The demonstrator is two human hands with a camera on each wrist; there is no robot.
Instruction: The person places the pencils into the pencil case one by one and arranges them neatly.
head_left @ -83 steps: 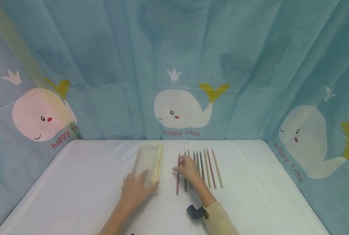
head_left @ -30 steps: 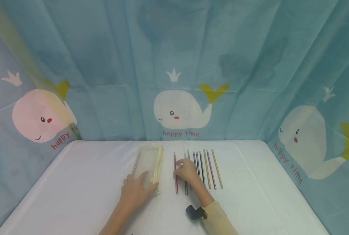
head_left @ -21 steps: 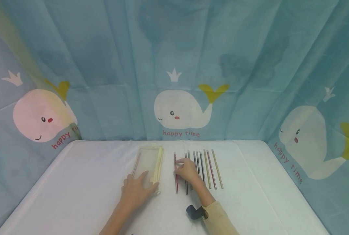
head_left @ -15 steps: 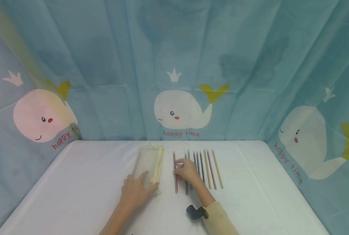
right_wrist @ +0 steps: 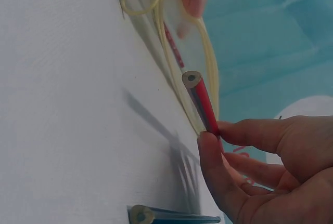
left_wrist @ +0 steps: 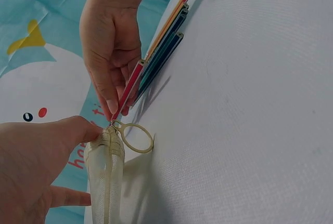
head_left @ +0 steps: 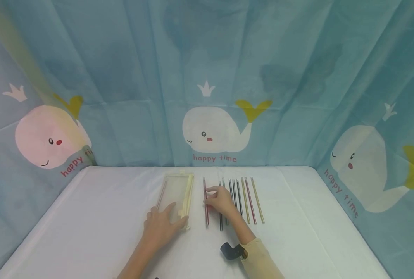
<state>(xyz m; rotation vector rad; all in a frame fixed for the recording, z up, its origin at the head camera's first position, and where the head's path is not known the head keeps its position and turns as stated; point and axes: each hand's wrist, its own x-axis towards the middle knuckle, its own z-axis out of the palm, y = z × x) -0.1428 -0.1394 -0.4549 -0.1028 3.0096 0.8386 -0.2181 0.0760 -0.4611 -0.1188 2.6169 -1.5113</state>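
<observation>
My left hand grips a pale yellow mesh zip pencil case by its near end, thumb at the zipped side. That side gapes a little in the right wrist view, where a red pencil shows inside the mesh. Between thumb and fingertips, my right hand pinches another red pencil with silvery stripes, its flat, unsharpened end facing the right wrist camera. It is held just right of the pencil case, roughly parallel to the zip. A ring pull hangs from the zip's near end.
To the right on the white tablecloth lies a row of several pencils: dark ones, yellow ones and a red one. The right forearm passes over some. A blue whale-print curtain stands behind and at both sides.
The red pencil in my right hand has moved left toward the pencil case and slightly away from me. My left hand has stayed in place on the case.
</observation>
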